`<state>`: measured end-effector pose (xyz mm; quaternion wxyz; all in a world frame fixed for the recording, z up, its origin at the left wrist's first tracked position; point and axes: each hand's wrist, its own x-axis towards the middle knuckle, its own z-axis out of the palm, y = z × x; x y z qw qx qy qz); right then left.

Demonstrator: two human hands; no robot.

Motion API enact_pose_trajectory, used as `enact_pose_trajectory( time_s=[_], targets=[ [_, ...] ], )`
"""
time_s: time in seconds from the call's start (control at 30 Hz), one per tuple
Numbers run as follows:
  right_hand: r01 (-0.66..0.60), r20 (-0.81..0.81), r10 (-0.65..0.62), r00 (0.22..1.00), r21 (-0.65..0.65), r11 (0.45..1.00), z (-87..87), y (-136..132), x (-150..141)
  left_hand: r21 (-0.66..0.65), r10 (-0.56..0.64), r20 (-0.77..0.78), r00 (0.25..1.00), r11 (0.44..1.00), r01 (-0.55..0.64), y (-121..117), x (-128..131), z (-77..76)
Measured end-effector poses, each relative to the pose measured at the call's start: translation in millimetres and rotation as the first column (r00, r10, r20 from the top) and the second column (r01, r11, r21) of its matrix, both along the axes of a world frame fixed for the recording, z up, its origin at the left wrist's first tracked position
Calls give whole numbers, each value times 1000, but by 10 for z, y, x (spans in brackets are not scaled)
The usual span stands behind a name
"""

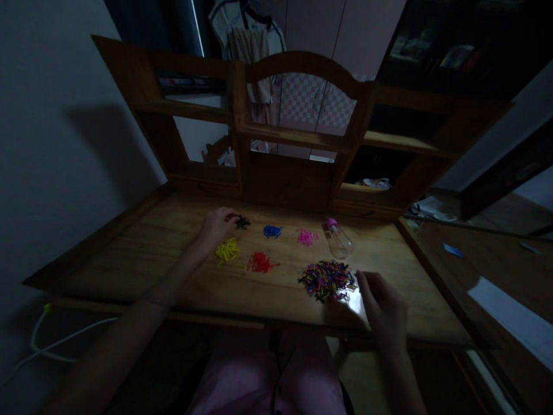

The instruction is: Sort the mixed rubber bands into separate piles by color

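My left hand [216, 226] reaches across the wooden desk [142, 253] to a small black pile [242, 222]; its fingertips are pinched at that pile. Beside it lie sorted piles of tiny pieces: yellow [227, 250], red [260, 263], blue [272, 231] and pink [306, 237]. A larger mixed-colour heap [327, 279] lies nearer me. My right hand [384, 308] rests just right of this heap, fingers curled and pointing toward it; whether it holds a piece is hidden in the dim light.
A clear bottle with a pink cap [337, 238] lies on its side behind the mixed heap. A wooden hutch with shelves [298, 138] rises at the desk's back. A second wooden surface [484, 271] adjoins on the right. A white cable [47, 340] hangs at lower left.
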<state>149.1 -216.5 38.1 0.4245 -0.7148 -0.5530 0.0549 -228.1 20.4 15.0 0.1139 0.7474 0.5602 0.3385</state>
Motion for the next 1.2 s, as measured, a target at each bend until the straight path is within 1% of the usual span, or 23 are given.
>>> enact_pose_trajectory(
  time_s=[0.07, 0.13, 0.23, 0.27, 0.33, 0.37, 0.43, 0.5, 0.6, 0.67, 0.7, 0.77, 0.83, 0.87, 0.97, 1.03, 1.1, 1.2],
  targets=[
    [82, -56, -82, 995, -15, 997, -83, -168, 104, 57, -6, -27, 1000, 998, 7, -92, 38, 11],
    [143, -104, -147, 984, -46, 989, -166, -285, 184, 28, -49, -52, 997, 998, 50, -160, 107, -29],
    [161, -140, -173, 975, -90, 983, -263, -385, 237, -95, -143, -125, 982, 987, 131, -153, 205, -159],
    [154, -146, -167, 975, -95, 983, -284, -405, 240, -110, -155, -159, 975, 984, 138, -122, 225, -200],
    [149, -154, -163, 975, -97, 984, -312, -437, 236, -89, -146, -219, 965, 988, 130, -50, 257, -245],
    [158, -159, -171, 972, -95, 983, -319, -452, 235, -71, -133, -238, 962, 990, 120, -28, 276, -240],
    [182, -164, -195, 967, -96, 979, -330, -480, 239, -46, -117, -252, 961, 993, 109, -53, 353, -166],
    [185, -159, -200, 967, -104, 977, -338, -498, 258, -31, -138, -229, 964, 990, 134, -208, 508, -24],
    [142, -139, -159, 978, -124, 982, -349, -479, 296, -20, -265, -120, 957, 964, 264, -651, 872, 210],
    [87, -128, -102, 987, -122, 989, -348, -423, 305, -43, -377, -63, 924, 926, 375, -991, 1138, 288],
    [50, -113, -63, 992, -113, 992, -344, -383, 298, -56, -423, -43, 905, 905, 421, -1145, 1258, 288],
    [-32, -61, 26, 998, -95, 995, -332, -282, 262, -70, -478, 8, 878, 876, 477, -1386, 1448, 212],
    [-86, 13, 88, 996, -92, 992, -326, -170, 201, -78, -447, 62, 892, 889, 451, -1525, 1557, 68],
    [-93, 47, 98, 994, -96, 991, -329, -116, 168, -91, -419, 85, 904, 900, 426, -1562, 1582, -12],
    [-96, 108, 111, 988, -130, 987, -367, 8, 90, -155, -339, 137, 931, 921, 358, -1594, 1581, -215],
    [-85, 133, 107, 985, -160, 983, -405, 50, 66, -189, -317, 152, 936, 920, 342, -1586, 1557, -300],
    [-63, 159, 92, 983, -181, 981, -437, 67, 59, -201, -321, 144, 936, 917, 345, -1572, 1545, -345],
    [-40, 183, 75, 980, -186, 982, -459, 78, 54, -201, -349, 117, 930, 908, 367, -1541, 1565, -368]
  ],
)
